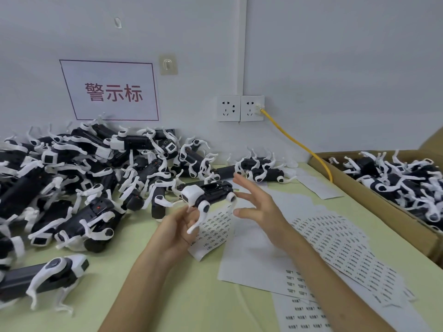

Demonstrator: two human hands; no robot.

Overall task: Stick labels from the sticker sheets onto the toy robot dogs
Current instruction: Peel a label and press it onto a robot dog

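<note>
Centre toy robot dog (211, 191): black body, white head and legs; same for pile (72, 178) at left. White sticker sheets (335, 248), rows of tiny dark labels. Pale green table (191, 295). Yellow cable (299, 144). Brown box (395, 218). Red-bordered white sign (110, 92), red characters.

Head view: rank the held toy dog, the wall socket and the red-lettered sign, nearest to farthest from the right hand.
1. held toy dog, just left of the right hand
2. wall socket, on the wall behind
3. red-lettered sign, far left on the wall
</note>
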